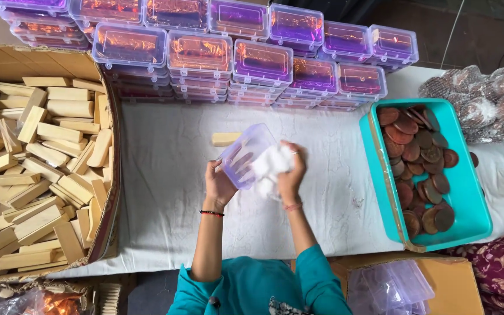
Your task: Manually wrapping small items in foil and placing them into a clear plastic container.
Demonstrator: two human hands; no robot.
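My left hand (pixel 218 182) grips a small clear plastic box (pixel 245 151) with a purple tint, tilted with its opening toward my right hand. My right hand (pixel 291 173) holds a bunched white cloth (pixel 270 166) pressed against the box's open side. Just behind the box, a single pale wooden block (pixel 225 138) lies on the white table covering (pixel 170 192). Both hands hover over the middle of the table.
A cardboard carton (pixel 107 192) full of pale wooden blocks sits at the left. Stacks of closed purple-tinted boxes (pixel 252 64) line the back. A teal tray (pixel 468 192) of brown round discs stands at the right, bagged discs (pixel 485 99) behind it. Empty clear boxes (pixel 392 286) sit on a carton near me.
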